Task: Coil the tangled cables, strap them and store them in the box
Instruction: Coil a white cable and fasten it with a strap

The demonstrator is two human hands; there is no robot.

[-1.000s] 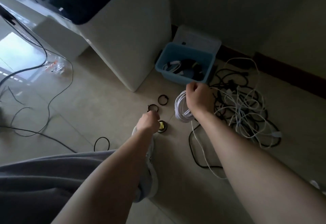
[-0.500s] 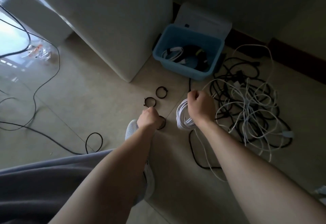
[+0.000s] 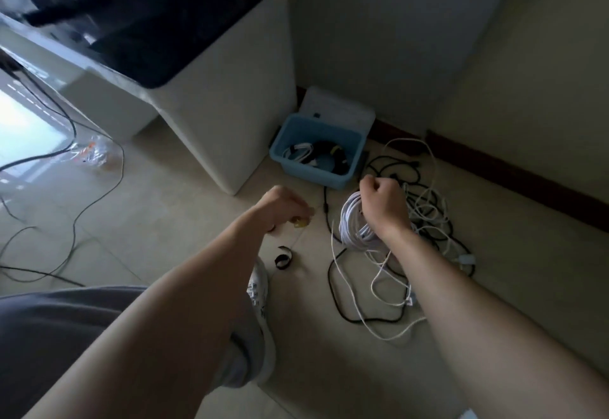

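Right hand (image 3: 384,202) fisted round white coiled cable (image 3: 354,227), centre frame; left hand (image 3: 283,206) pinches small yellow-tagged strap (image 3: 299,222). Loops probably light and springy, so grip across the bundle.

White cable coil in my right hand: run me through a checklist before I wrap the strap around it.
1. Coil secured: right hand grips the white coil. Ok.
2. Strap ready: left hand pinches a yellow-tagged strap; whether it is opened out, cannot tell.
3. Cable fully wound: loose white cable lies on the floor below the coil. Not ok.
4. Box ready: blue box is open, with room beside the stored coils. Ok.
5. Spare: black strap lies on the floor by the shoe. Ok.
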